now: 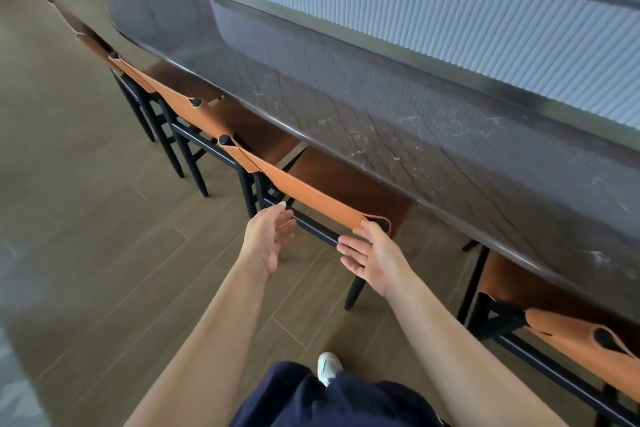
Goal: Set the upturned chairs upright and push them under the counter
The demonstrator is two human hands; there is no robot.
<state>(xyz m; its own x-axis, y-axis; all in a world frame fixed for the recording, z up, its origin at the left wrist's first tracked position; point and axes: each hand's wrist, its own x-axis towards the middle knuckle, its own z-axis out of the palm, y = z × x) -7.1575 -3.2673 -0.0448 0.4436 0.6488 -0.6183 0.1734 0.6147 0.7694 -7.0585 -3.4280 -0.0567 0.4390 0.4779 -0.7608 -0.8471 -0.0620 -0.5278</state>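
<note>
A row of chairs with black frames and tan leather backs stands upright along the dark marble counter (398,135). The middle chair (304,194) is right before me, its brown seat partly under the counter edge. My left hand (268,236) is open, palm turned in, just left of the chair's black back rail and not gripping it. My right hand (372,253) is open with fingers spread, its fingertips touching the lower right corner of the leather back near the post. Another chair (581,340) stands at the right, and two more (180,104) at the left.
Wood-plank floor (104,218) spreads to the left and behind the chairs. A white ribbed wall panel (450,10) rises behind the counter. My dark shorts and a white shoe (327,366) show at the bottom.
</note>
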